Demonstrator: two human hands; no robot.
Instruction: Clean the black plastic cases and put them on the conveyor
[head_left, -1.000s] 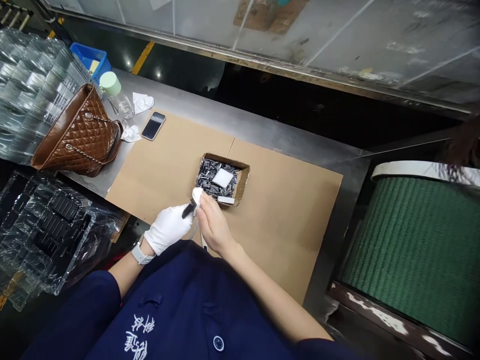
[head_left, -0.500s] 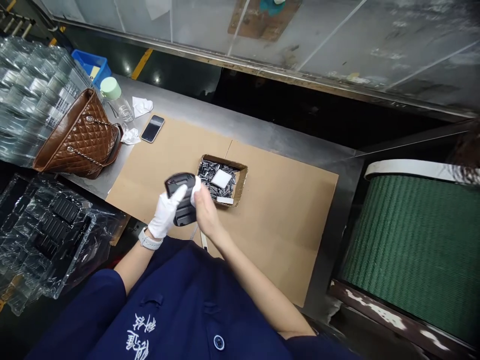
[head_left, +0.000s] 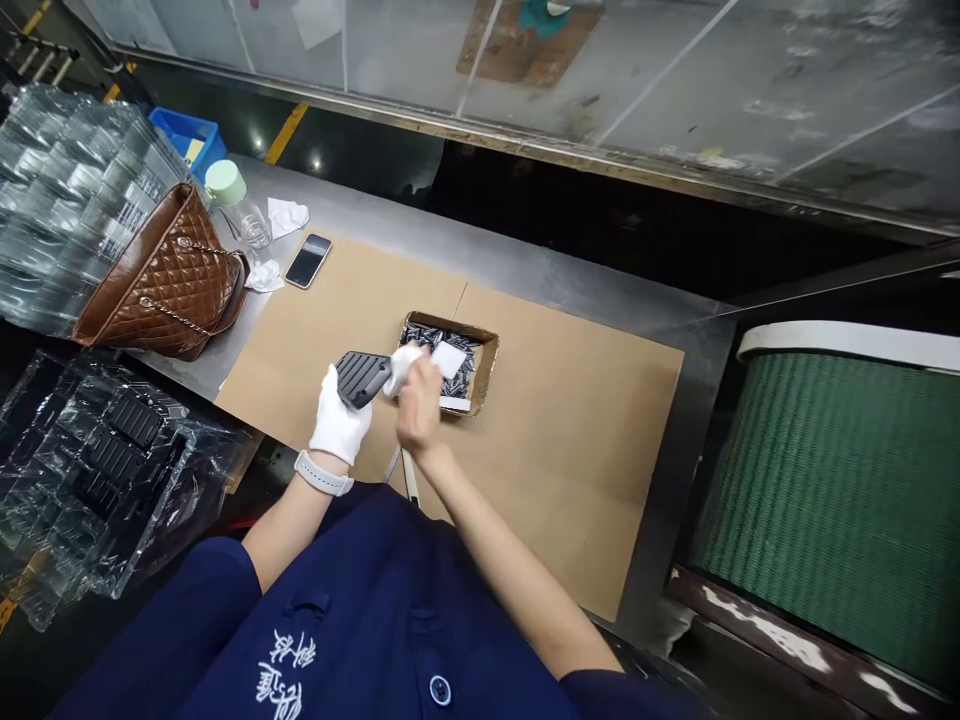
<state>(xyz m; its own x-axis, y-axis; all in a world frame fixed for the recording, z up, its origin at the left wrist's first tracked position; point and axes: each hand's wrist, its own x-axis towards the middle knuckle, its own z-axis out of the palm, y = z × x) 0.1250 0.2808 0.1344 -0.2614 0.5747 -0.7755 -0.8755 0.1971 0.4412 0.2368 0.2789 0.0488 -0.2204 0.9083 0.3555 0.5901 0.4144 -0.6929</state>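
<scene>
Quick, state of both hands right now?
Left hand: closed, holding a black ribbed part.
Right hand: closed, blurred, holding a white wad.

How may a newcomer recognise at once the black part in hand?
Find the brown cardboard on the metal table. Over its left side, a gloved left hand holds the ribbed black part. Unlike the black pieces in clear plastic, it is held.

Cardboard sheet (head_left: pixel 555 430): moderately bright, softly shaded toward its right edge
Floor (head_left: pixel 360 150): dark, two bright glints
Clear plastic trays (head_left: pixel 75 210): streaked with glare
Right hand (head_left: pixel 421 405): motion-blurred
Green ribbed surface (head_left: pixel 840 480): stretched toward picture's edge
</scene>
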